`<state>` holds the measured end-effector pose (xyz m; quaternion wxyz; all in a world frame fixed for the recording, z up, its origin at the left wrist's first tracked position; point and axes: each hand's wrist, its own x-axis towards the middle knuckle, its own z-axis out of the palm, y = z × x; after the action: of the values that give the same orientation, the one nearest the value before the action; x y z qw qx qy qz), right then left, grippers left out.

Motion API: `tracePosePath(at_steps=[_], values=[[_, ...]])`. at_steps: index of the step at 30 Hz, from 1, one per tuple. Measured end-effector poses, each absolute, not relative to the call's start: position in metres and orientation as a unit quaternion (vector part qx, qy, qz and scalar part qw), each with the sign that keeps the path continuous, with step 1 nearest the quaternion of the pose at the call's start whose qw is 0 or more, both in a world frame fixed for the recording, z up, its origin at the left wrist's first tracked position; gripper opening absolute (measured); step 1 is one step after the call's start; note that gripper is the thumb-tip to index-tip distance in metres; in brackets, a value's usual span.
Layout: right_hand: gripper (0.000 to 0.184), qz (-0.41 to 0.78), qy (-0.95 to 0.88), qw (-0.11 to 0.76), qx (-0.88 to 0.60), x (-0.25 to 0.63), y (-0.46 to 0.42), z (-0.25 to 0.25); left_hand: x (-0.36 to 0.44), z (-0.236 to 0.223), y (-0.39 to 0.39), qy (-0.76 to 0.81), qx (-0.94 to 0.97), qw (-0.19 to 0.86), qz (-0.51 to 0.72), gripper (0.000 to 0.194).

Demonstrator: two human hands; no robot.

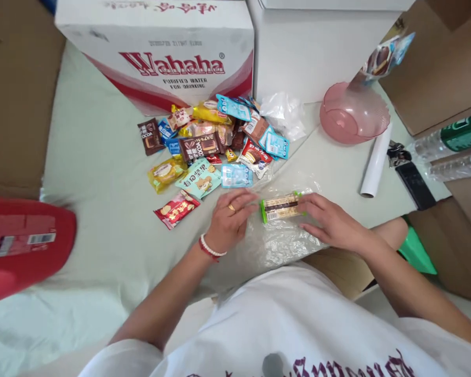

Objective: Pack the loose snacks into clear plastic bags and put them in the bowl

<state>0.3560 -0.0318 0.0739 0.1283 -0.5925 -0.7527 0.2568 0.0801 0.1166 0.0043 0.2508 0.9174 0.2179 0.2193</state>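
A wrapped wafer bar [281, 207] with green ends lies flat on a sheet of clear plastic film [277, 242] in front of me. My right hand [329, 219] touches the bar's right end with its fingertips, the thumb held apart below. On the other side, my left hand [232, 215] hovers just left of the bar, fingers stretched out and slightly blurred, holding nothing. Past my left hand is a pile of wrapped snacks, with a brown cocoa packet [200, 146], a mint-green pouch [200, 179], a light-blue sachet [236, 176] and a red packet [176, 208] near me.
A white Wahaha carton [157, 57] and a plain white box [298, 52] stand behind the pile. To the right are a pink bowl [337, 123], a white roll [377, 162], a black phone-like object [416, 186] and plastic bottles [461, 133]. A red bag-like object [27, 241] sits left.
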Motion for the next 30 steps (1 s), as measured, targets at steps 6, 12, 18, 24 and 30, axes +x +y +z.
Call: tracePosePath(at_steps=[6,12,18,24,30], values=[[0.035,0.289,-0.719,0.189,-0.603,0.383,-0.107,0.034,0.039,0.006,0.109,0.123,0.936,0.31,0.114,0.038],[0.017,0.347,-0.709,0.242,-0.564,0.389,-0.083,0.037,0.031,0.009,0.094,0.18,0.941,0.274,0.083,0.073],[0.024,0.39,-0.718,0.218,-0.534,0.403,-0.034,0.081,0.058,0.005,0.081,0.287,0.906,0.277,0.143,0.048],[0.04,0.434,-0.637,0.196,-0.606,0.419,0.011,0.072,0.065,0.007,0.078,0.35,0.812,0.401,0.239,0.02],[0.039,0.425,-0.589,0.213,-0.653,0.422,0.04,0.034,0.072,-0.011,0.075,0.53,0.714,0.332,0.313,0.025]])
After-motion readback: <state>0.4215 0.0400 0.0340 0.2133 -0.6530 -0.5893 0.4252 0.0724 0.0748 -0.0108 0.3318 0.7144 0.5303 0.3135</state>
